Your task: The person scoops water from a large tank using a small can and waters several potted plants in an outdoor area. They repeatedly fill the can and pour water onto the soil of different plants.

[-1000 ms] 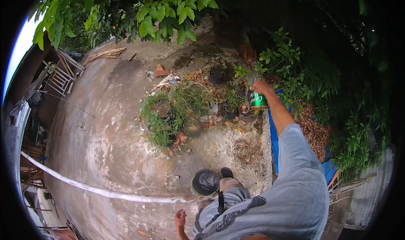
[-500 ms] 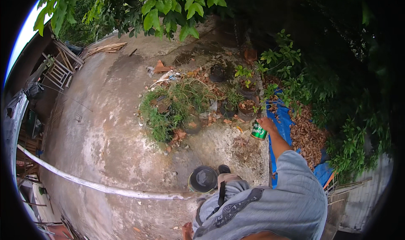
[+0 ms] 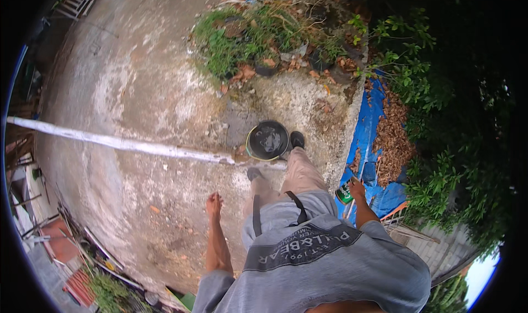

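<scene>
Drawn back toward the body since the earlier frame, the right hand [image 3: 356,189] and its green cylindrical tin can [image 3: 345,193] now show against the blue tarpaulin [image 3: 356,134]; the left hand [image 3: 214,205] has come fully into view. Right fingers are closed on the can's upper edge, though the far side of the grip is hidden. The can lies just to the left of these fingers and below them, its long axis slanting slightly, its top nearest the knuckles. Left fingers are half curled and loose, with nothing visible between them.

Ahead and to the left of the right fingers, well apart from them, stands the round black bucket [image 3: 252,140]; it is ahead and to the right of the left fingers, which look somewhat nearer to it, though depth is hard to judge. Beyond the right fingers, farther ahead and rightward, lie brown dry leaves [image 3: 395,140].
</scene>
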Demonstrator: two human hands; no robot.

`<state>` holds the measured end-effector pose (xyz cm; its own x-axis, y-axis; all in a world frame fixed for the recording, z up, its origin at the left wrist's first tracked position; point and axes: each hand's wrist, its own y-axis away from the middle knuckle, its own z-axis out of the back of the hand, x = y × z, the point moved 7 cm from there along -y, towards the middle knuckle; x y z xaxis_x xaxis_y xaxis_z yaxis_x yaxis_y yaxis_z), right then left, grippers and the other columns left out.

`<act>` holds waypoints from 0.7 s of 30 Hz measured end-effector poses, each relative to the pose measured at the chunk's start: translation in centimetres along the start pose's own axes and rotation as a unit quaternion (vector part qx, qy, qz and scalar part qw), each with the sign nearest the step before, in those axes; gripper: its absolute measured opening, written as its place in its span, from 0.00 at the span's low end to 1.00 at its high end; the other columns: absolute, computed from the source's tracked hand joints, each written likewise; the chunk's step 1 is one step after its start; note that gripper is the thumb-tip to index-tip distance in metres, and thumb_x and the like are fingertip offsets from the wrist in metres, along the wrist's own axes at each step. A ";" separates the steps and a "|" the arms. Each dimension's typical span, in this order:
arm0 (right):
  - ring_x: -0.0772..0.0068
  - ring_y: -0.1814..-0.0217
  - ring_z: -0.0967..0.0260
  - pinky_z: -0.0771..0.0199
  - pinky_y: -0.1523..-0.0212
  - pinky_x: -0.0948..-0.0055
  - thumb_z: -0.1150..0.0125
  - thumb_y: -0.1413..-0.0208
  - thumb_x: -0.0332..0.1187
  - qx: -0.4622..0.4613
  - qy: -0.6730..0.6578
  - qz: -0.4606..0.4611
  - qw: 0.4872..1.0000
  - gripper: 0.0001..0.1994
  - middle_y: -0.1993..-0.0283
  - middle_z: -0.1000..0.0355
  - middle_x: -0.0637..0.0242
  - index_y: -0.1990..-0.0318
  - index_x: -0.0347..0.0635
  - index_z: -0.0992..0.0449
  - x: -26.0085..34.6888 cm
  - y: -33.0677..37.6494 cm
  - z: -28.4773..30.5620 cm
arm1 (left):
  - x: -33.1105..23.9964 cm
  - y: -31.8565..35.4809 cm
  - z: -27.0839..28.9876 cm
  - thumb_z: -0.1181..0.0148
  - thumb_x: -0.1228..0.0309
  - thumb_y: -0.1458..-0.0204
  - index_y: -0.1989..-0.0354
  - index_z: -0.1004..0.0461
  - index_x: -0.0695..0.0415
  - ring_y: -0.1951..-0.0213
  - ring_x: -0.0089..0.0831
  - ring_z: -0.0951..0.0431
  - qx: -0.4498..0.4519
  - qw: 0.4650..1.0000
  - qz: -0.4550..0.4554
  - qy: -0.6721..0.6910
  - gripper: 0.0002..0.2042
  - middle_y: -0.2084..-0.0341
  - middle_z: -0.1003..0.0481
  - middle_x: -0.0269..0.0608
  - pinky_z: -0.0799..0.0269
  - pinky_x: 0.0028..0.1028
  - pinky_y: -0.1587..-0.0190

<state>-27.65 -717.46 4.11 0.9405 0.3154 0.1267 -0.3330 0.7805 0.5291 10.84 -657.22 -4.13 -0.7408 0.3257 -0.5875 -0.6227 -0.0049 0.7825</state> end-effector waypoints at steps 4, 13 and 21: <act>0.38 0.50 0.33 0.33 0.51 0.52 0.55 0.41 0.57 -0.086 0.007 0.100 0.991 0.29 0.55 0.28 0.41 0.56 0.36 0.25 11.2 -7.6 -3.6 | -8.2 3.3 -4.1 0.47 0.55 0.41 0.46 0.32 0.61 0.59 0.30 0.24 0.037 0.996 -0.066 0.054 0.22 0.58 0.25 0.44 0.30 0.27 0.55; 0.51 0.39 0.36 0.37 0.42 0.64 0.41 0.46 0.51 0.253 -0.151 0.197 0.935 0.30 0.44 0.32 0.51 0.42 0.40 0.34 32.3 -20.4 -35.2 | 13.3 8.0 -4.2 0.47 0.56 0.41 0.47 0.31 0.62 0.57 0.30 0.24 -0.014 0.995 0.100 -0.017 0.22 0.58 0.25 0.42 0.30 0.28 0.52; 0.67 0.46 0.33 0.24 0.59 0.64 0.38 0.46 0.51 0.353 -0.355 -0.015 0.866 0.39 0.39 0.37 0.60 0.34 0.37 0.46 32.8 -33.5 -52.7 | 35.3 18.1 1.3 0.46 0.60 0.42 0.51 0.28 0.59 0.66 0.28 0.22 -0.112 0.911 0.391 -0.060 0.17 0.65 0.23 0.41 0.27 0.25 0.65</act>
<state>10.73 -704.81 -53.62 0.8361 -0.3063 0.4551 -0.4186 0.1800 0.8902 -26.23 -644.58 -10.42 -0.9556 0.2406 0.1700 0.0392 -0.4682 0.8828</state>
